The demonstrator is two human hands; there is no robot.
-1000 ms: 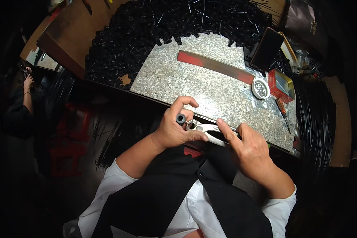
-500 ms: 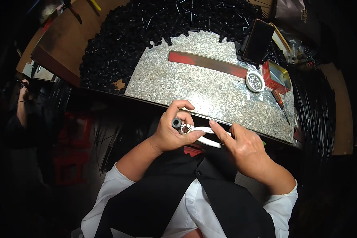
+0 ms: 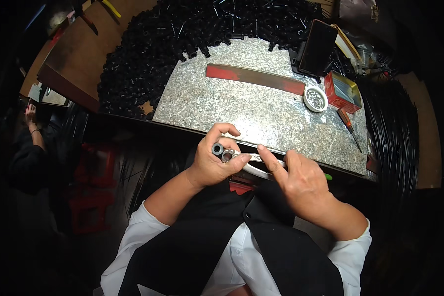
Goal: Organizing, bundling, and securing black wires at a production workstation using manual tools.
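Note:
My left hand (image 3: 207, 159) is closed around a small black tubular piece (image 3: 217, 148), whose round open end faces up. Its index finger curls above the piece, and its thumb lies against silver metal pliers (image 3: 255, 167). The jaws of the pliers are right beside the tube's end, but whether they grip it I cannot make out. My right hand (image 3: 301, 177) is closed on the handles, its index finger stretched along the upper one. A bit of green shows past that hand. Both hands are just off the near edge of a speckled stone tabletop (image 3: 207, 106).
A large heap of black tubular parts (image 3: 143, 54) covers the far left. On the tabletop are a red-and-brown strip (image 3: 255, 79), a white bowl of small shiny pieces (image 3: 315, 99), a red box (image 3: 341, 92), an orange-handled screwdriver (image 3: 349, 129) and a phone (image 3: 318, 47). At far left shows a co-worker's hand (image 3: 30, 114).
The pliers have turned slightly in my hands, and their jaws sit a little lower and farther left. The co-worker's arm at far left has shifted. My hands stay nearly in place.

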